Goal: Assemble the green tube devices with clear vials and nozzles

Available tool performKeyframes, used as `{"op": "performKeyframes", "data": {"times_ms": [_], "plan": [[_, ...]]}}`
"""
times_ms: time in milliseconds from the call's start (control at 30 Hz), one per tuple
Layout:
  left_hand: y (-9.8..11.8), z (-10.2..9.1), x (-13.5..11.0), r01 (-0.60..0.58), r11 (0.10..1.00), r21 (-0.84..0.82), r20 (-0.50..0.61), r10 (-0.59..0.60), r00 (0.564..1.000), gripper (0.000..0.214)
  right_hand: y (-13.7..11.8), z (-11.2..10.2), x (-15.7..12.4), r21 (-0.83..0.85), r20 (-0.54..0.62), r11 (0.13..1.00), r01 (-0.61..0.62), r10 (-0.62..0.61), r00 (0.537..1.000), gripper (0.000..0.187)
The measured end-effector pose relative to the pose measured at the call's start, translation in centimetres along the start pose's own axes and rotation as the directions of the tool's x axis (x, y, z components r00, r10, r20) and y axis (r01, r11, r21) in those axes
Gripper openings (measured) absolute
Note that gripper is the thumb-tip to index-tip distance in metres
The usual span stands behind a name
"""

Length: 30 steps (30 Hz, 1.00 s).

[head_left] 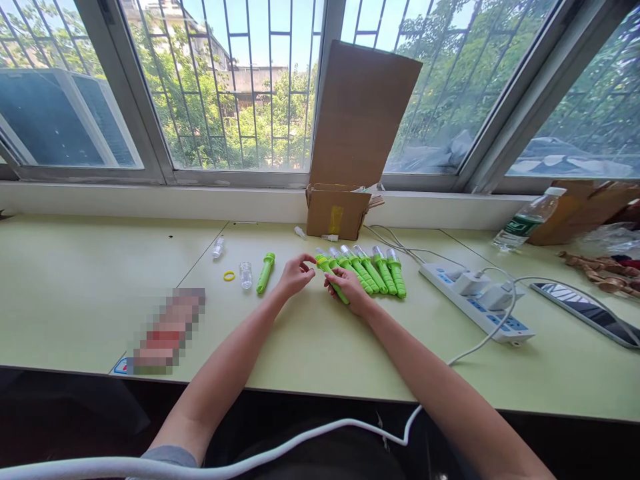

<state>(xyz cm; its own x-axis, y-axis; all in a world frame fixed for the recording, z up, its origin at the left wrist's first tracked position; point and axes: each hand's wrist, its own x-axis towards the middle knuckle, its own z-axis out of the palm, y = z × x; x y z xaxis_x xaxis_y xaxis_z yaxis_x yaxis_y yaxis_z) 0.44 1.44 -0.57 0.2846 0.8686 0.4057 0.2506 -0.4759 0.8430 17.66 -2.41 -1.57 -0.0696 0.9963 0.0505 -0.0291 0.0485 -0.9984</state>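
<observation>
My right hand [349,288] is closed around a green plastic stick with a clear cap [327,267], holding it just above the pale green table [310,340]. My left hand [296,273] is at the capped end, its fingers pinched near the tip. Right of my hands lies a row of several finished green sticks [373,270] with clear caps. To the left lie a lone green stick [265,272] without a cap, a clear cap [245,275], a yellow ring [229,276] and another clear piece [218,247].
An open cardboard box [337,210] stands against the window sill. A white power strip [475,303] with plugs and cables sits to the right, with a phone [585,310] and a water bottle [527,220] beyond. A white cable [280,450] crosses near me.
</observation>
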Motion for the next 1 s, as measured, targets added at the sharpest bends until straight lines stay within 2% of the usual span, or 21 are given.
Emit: {"op": "performKeyframes", "data": {"times_ms": [500,1000], "plan": [[0.15,-0.05,0.02,-0.004,1.0,-0.021,-0.01,0.004,1.0,0.025,-0.02,-0.05,0.14,-0.002,0.071,1.0,-0.025,0.025,0.997,0.035],[0.09,-0.14,0.13,-0.021,0.999,0.04,-0.03,0.023,0.999,0.023,0.25,-0.07,0.29,-0.011,0.055,1.0,-0.029,0.029,0.998,0.036]]}}
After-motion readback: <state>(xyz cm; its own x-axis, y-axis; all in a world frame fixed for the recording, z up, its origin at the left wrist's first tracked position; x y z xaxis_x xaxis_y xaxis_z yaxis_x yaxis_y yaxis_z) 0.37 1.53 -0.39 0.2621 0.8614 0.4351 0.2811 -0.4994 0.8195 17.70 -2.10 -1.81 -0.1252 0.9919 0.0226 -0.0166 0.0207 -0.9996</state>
